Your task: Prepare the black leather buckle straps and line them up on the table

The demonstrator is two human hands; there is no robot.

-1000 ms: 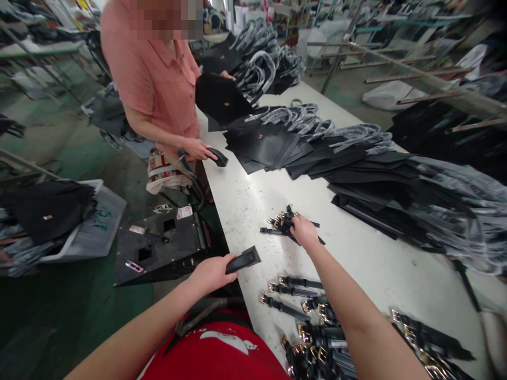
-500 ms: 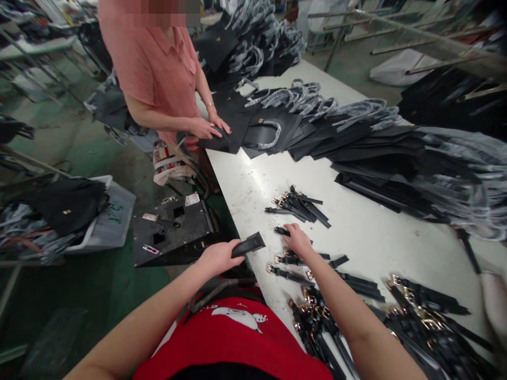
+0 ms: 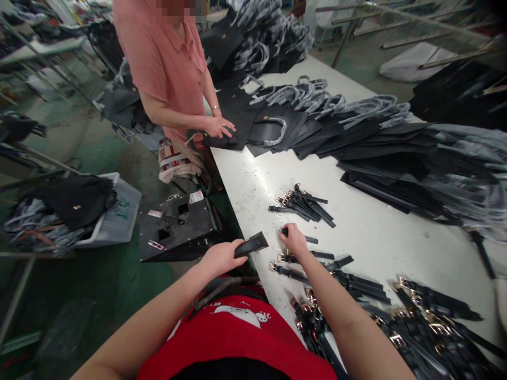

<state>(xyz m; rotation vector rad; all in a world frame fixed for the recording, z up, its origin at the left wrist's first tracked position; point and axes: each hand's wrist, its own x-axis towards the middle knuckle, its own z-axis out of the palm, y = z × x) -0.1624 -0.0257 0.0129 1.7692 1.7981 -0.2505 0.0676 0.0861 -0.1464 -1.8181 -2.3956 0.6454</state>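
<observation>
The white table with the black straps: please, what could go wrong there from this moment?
Gold buckles in the lower-right heap lie crowded together, so they might catch or scratch one another. The right hand holds a strap, and its arm crosses over loose straps, which it could brush out of place. The left hand holds a black tool at the edge of the table; it might fall if the grip loosens.

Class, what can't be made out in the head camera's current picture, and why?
All in the head view:
- Middle of the black strap: hidden by the right hand.
- Rear of the black handheld tool: covered by the left hand.
- Writing on the white label: too small.
- Near end of the strap pile: cut off by the bottom edge.
</observation>
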